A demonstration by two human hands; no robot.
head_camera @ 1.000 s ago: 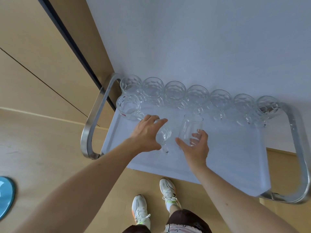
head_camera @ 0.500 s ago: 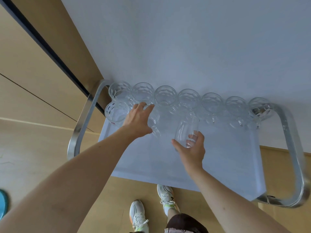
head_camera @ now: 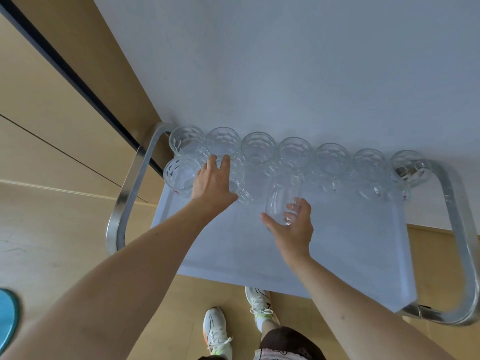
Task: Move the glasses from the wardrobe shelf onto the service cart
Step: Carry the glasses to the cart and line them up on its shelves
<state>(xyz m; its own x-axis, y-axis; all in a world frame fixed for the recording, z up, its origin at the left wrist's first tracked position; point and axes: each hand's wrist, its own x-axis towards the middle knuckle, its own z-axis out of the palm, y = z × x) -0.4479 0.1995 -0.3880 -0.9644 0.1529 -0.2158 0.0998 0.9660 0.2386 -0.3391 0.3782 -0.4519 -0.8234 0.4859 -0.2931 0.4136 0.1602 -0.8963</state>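
Note:
The service cart (head_camera: 337,245) has a white top and chrome end handles. Several faceted glass mugs (head_camera: 332,158) stand in a row along its far edge, and one more mug (head_camera: 179,178) stands in front at the left end. My left hand (head_camera: 211,181) grips a mug (head_camera: 242,194) from above, right beside that front mug, its handle pointing toward me. My right hand (head_camera: 294,229) holds a smooth tall glass (head_camera: 280,201) by its lower part, near the middle of the cart just in front of the row. The wardrobe shelf is out of view.
The chrome left handle (head_camera: 124,193) and right handle (head_camera: 459,229) curve around the cart's ends. Wooden panels with a dark strip (head_camera: 78,81) fill the left side, and a white wall lies behind the cart. A blue round object (head_camera: 7,315) lies on the floor at lower left. My white sneakers (head_camera: 218,331) stand by the cart's near edge.
My left hand carried its mug from the cart's middle toward the far left, next to the front-left mug. My right hand with the tall glass moved slightly closer to the row.

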